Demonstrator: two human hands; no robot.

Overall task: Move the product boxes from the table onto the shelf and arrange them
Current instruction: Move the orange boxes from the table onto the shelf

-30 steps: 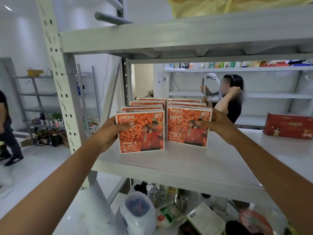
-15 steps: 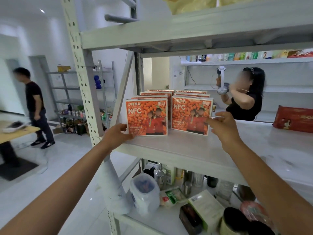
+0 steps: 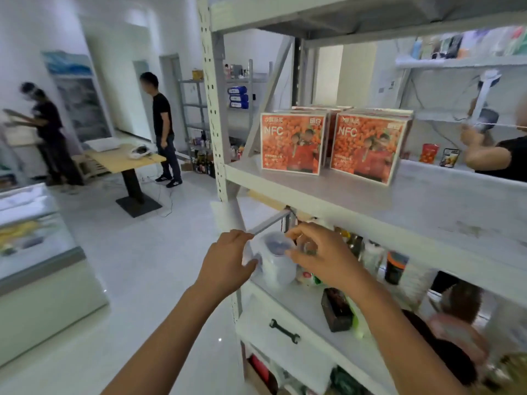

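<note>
Two rows of orange product boxes stand upright on the white shelf (image 3: 356, 203), the left row's front box (image 3: 293, 143) beside the right row's front box (image 3: 369, 148), with more boxes behind each. My left hand (image 3: 228, 262) and my right hand (image 3: 322, 256) hang below that shelf board, well apart from the boxes. Both hands are empty with fingers loosely apart, in front of a translucent plastic jar (image 3: 275, 259) on the lower shelf.
A perforated shelf post (image 3: 212, 95) rises at the left of the boxes. The lower shelf holds bottles, a dark box (image 3: 336, 309) and a wrench (image 3: 283, 330). A wooden table (image 3: 125, 158) stands across the room beside two people; a third person is at the far right.
Both hands have let go of the front boxes and dropped below the shelf board. The view has swung left and back, bringing the room and the table into sight.
</note>
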